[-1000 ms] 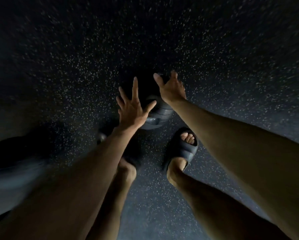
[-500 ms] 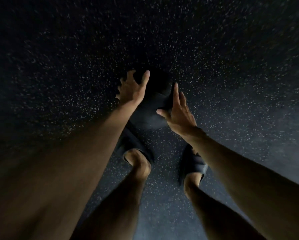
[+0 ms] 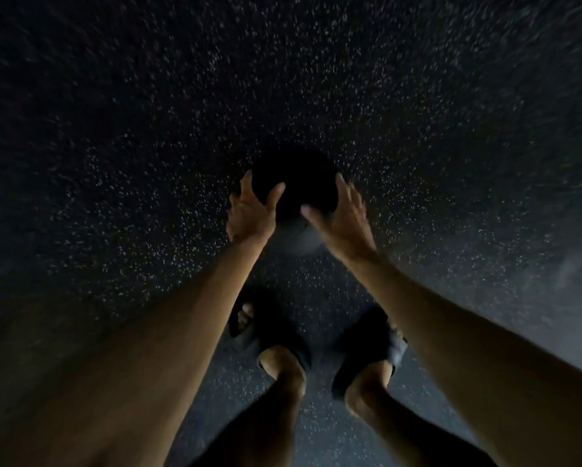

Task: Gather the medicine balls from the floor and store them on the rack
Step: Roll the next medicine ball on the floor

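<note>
A dark medicine ball [image 3: 299, 193] lies low in front of me against the speckled floor; its far half is lost in shadow and its near underside looks grey. My left hand [image 3: 250, 212] is spread against the ball's left side, thumb over its front. On the ball's right side my right hand [image 3: 345, 215], blurred, has its fingers extended. I cannot tell whether the ball touches the floor. No rack is in view.
Dark rubber floor with pale flecks [image 3: 148, 163] fills the view. My two feet in dark slides, the left foot [image 3: 269, 335] and the right foot [image 3: 373, 352], stand just behind the ball. A pale patch [image 3: 575, 271] shows at the right edge.
The view has shifted, and my feet now stand side by side behind the ball. Both hands have settled level on opposite sides of the ball; the right hand has come up from its lower edge.
</note>
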Demonstrator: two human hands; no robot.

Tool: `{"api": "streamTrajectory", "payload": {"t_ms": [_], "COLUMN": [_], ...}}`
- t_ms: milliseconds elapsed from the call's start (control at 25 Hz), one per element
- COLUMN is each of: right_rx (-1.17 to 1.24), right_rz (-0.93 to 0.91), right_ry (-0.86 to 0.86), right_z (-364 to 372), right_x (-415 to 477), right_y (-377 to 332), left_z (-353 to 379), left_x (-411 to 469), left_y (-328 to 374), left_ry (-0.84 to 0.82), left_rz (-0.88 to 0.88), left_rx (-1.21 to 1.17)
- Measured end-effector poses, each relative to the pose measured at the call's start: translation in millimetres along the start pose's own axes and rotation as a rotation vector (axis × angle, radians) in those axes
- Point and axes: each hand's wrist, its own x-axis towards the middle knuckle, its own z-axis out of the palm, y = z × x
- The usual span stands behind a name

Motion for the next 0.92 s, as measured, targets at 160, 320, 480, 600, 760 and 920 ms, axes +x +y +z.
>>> {"api": "streamTrajectory", "payload": {"t_ms": [160, 320, 480, 600, 760, 920], "right_rx": [-0.161, -0.222, -0.209, -0.062, 0.013, -0.067], "right_rz": [-0.036, 0.012, 0.101, 0.139, 0.064, -0.217], "right_ry": [-0.047, -0.05, -0.078, -0.042, 0.011, -0.128], "right_z": [11, -9, -46, -61, -85, -97], "right_x": [14, 65, 133, 179, 194, 147], "right_y": [-26, -58, -78, -94, -97, -71], "left_z": [-23, -17, -1, 0, -18, -54], "left_x": [49, 61, 36, 36, 74, 136], "left_y": [16, 32, 44, 63, 112, 168], "left_ry": [0.015, 0.089, 0.143, 0.161, 0.191, 0.066], "left_rz": [-0.152, -0.164, 0.13, 0.175, 0.071, -0.157], "left_rx": [-0.013, -0.145, 0.027, -0.003, 0.08, 0.046]}}
